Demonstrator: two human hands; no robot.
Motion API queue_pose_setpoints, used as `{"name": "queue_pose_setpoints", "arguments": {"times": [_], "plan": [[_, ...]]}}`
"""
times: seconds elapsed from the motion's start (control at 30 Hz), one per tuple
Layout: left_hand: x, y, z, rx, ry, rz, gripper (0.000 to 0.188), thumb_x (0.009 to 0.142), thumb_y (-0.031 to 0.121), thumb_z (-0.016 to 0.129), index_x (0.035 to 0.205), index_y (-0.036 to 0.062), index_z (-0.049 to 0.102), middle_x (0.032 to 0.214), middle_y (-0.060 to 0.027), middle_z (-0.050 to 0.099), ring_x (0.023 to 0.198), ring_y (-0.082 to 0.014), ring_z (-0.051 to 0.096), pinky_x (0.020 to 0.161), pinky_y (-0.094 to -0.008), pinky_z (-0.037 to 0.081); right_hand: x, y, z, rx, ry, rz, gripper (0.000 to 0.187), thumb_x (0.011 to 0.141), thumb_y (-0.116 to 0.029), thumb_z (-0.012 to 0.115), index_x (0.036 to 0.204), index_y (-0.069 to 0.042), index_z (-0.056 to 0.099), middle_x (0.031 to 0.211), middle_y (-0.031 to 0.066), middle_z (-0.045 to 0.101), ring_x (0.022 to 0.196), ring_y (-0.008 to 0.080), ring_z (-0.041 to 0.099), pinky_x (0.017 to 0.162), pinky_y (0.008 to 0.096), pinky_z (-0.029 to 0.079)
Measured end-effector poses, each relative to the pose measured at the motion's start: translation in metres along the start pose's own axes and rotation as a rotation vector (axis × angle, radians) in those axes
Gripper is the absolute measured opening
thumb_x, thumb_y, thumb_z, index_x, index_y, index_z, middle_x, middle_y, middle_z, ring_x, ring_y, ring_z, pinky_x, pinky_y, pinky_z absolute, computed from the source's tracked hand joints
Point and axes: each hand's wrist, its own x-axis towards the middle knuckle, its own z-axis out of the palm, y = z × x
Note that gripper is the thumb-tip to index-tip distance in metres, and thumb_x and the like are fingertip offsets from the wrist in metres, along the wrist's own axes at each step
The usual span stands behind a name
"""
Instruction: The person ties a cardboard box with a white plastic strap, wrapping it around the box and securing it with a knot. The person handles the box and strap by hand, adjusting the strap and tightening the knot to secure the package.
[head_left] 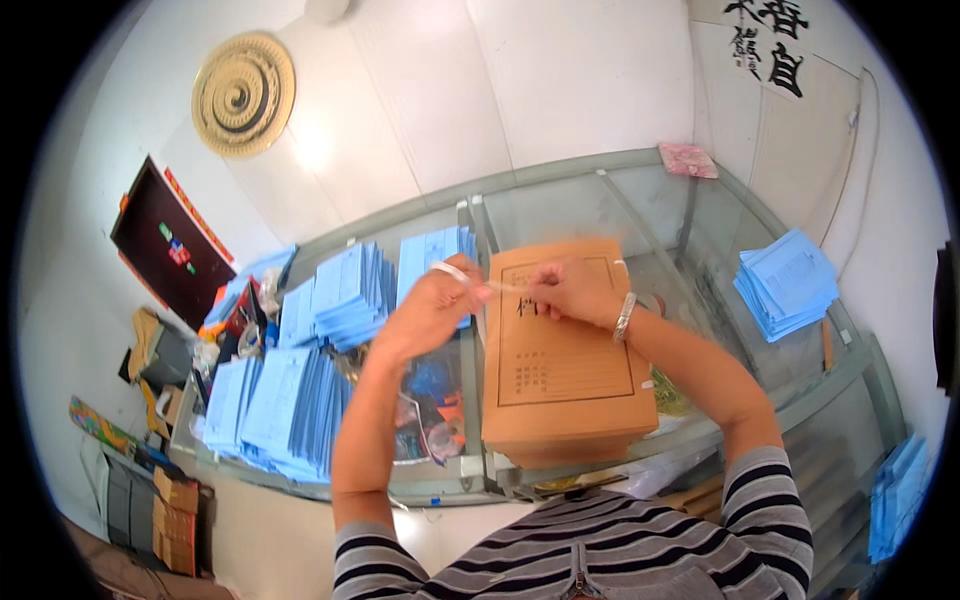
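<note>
A tall stack of brown kraft-paper file folders (570, 400) lies on the glass-topped counter in front of me, with a black printed frame on the top one. My left hand (432, 305) is closed at the stack's left edge and pinches a thin white strip (448, 268). Above the top folder, my right hand (578, 290) is closed too, its fingertips on the same strip, which spans the short gap between both hands. Small white tabs show along the stack's right edge. Whether the strip passes around the folders is hidden.
Several stacks of blue booklets (290, 395) stand left of the folders, and another blue stack (788, 285) is at the right. A pink packet (688, 160) rests at the far corner. Metal rails (640, 225) frame the glass counter (560, 205). Cardboard boxes (175, 520) sit on the floor.
</note>
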Motion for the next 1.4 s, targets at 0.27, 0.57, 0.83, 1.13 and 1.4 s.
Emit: {"name": "queue_pose_setpoints", "arguments": {"times": [0.27, 0.57, 0.83, 1.13, 1.4], "plan": [[0.055, -0.02, 0.057, -0.021, -0.151, -0.134, 0.029, 0.1, 0.024, 0.052, 0.092, 0.0015, 0.069, 0.081, -0.0046, 0.066, 0.079, -0.0179, 0.059, 0.074, -0.0326, 0.049, -0.005, -0.003, 0.001, 0.235, -0.049, -0.031, 0.01, 0.085, -0.009, 0.067, 0.085, 0.0, 0.068, 0.075, 0.0047, 0.066, 0.063, 0.0089, 0.058, 0.058, 0.0231, 0.048], [0.064, 0.008, 0.053, 0.289, -0.025, -0.14, 0.016, 0.091, 0.023, 0.065, 0.087, 0.0079, 0.066, 0.073, -0.0082, 0.067, 0.065, -0.0243, 0.059, 0.062, -0.0341, 0.047, -0.014, -0.017, -0.008, 0.348, -0.119, -0.022, 0.01, 0.078, -0.008, 0.075, 0.077, -0.009, 0.066, 0.072, -0.003, 0.061, 0.061, 0.0056, 0.05, 0.054, 0.0218, 0.039], [0.072, 0.002, 0.052, 0.098, 0.067, -0.164, 0.033, 0.083, 0.021, 0.076, 0.067, 0.005, 0.052, 0.058, -0.0001, 0.048, 0.057, -0.01, 0.037, 0.051, -0.0271, 0.033, -0.005, -0.01, -0.005, 0.49, -0.054, 0.021, 0.007, 0.083, -0.007, 0.072, 0.078, -0.009, 0.066, 0.074, -0.0021, 0.063, 0.058, 0.0044, 0.047, 0.051, 0.0209, 0.036], [0.063, 0.013, 0.051, 0.003, 0.204, -0.137, 0.03, 0.093, 0.023, 0.06, 0.075, -0.0003, 0.057, 0.066, -0.0029, 0.057, 0.061, -0.0082, 0.045, 0.056, -0.0262, 0.038, -0.001, -0.001, -0.007, 0.757, -0.065, -0.074, 0.01, 0.092, -0.013, 0.064, 0.087, -0.005, 0.063, 0.092, 0.0052, 0.068, 0.079, 0.0091, 0.062, 0.07, 0.0226, 0.049], [0.033, 0.002, 0.037, 0.163, 0.065, -0.249, 0.017, 0.088, 0.011, 0.057, 0.083, -0.0031, 0.067, 0.065, -0.0028, 0.057, 0.062, -0.0083, 0.046, 0.057, -0.0265, 0.039, -0.001, -0.01, -0.021, 0.984, -0.025, -0.044, 0.018, 0.098, -0.019, 0.054, 0.091, -0.004, 0.059, 0.092, 0.0071, 0.063, 0.09, 0.0166, 0.063, 0.089, 0.0344, 0.053]]}}
